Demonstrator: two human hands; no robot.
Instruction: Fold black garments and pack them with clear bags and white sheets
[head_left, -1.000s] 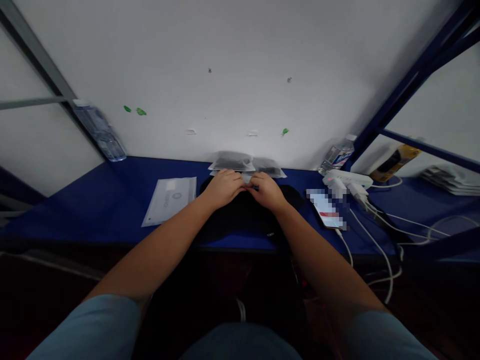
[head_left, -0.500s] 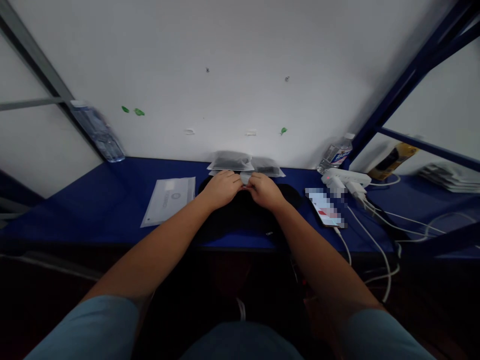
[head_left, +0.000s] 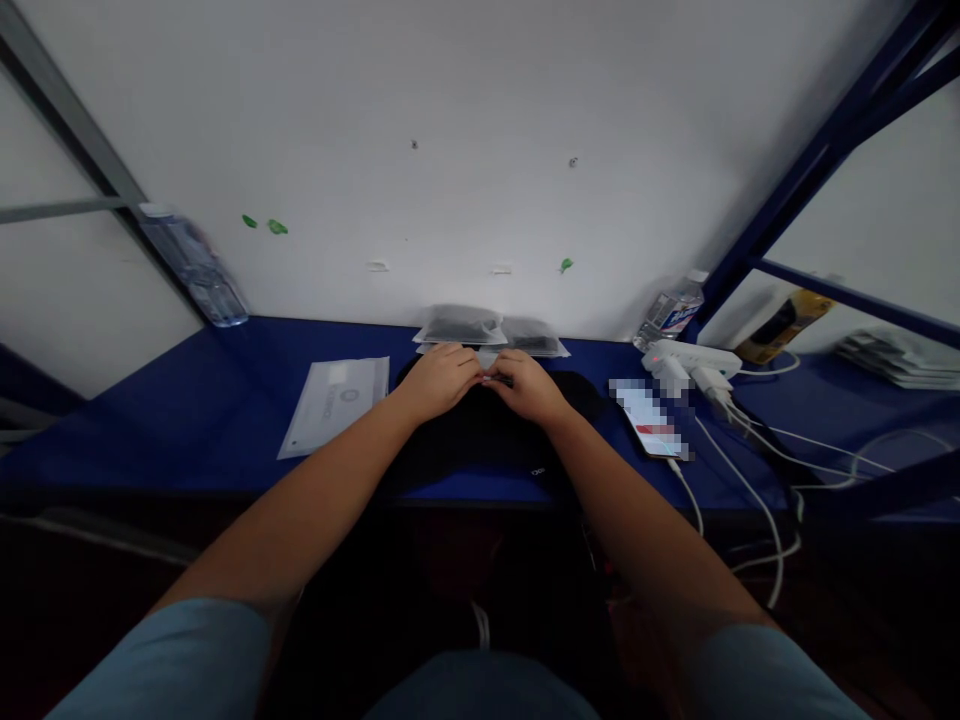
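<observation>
A black garment [head_left: 480, 440] with a small pale logo near its lower right lies spread on the blue desk. My left hand [head_left: 444, 378] is closed at its far edge, fingertips pinched on the dark cloth. Close beside it, my right hand [head_left: 527, 382] pinches the same edge, and the fingertips of both hands nearly touch. The exact bit of cloth between the fingers is mostly hidden. Just behind the hands, frosted plastic bags [head_left: 459, 325] with dark contents lie against the wall. Left of the garment lies a flat frosted bag [head_left: 337, 400] with printing on it.
A phone [head_left: 651, 420] on a charging cable lies to the right, beside a white power strip [head_left: 694, 357] with plugs and trailing cables. Plastic bottles stand at the back left [head_left: 196, 265] and back right [head_left: 671, 310]. Blue metal frame bars [head_left: 795, 180] rise at the right.
The fingertips have drawn closer together and slightly down at the garment's far edge. The pale patch between the hands shows less. The garment, bags and phone stay in place.
</observation>
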